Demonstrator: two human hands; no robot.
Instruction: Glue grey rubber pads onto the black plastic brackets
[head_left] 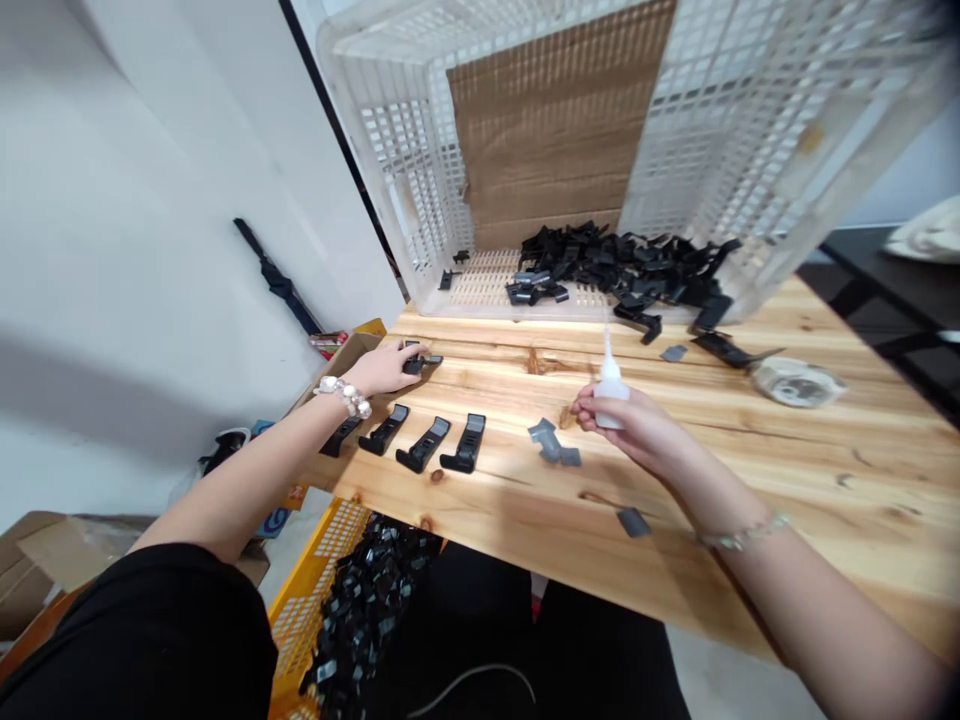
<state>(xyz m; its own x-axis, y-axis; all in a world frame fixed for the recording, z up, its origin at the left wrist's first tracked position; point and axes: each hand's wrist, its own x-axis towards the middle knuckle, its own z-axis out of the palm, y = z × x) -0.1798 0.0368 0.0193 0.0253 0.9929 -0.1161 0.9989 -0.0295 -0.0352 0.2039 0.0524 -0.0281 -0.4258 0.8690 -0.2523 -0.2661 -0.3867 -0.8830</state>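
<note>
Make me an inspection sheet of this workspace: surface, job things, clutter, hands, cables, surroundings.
Surface: wooden table, knots in the grain.
Job's things: four black parts in a row; bottle, nozzle up.
Clutter: loose grey pieces and a white roll on the table.
Hands: left hand touches another black part, grip unclear; right hand holds the bottle.
Cables: pale cord over dark clothing; whether a cable is unclear.
Surroundings: white crate on the table with heaped black parts; yellow basket below with more; umbrella by the wall.

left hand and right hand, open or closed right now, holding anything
Left hand: fingers at a black part; whether it grips cannot be told.
Right hand: closed, holding a white bottle.
</note>
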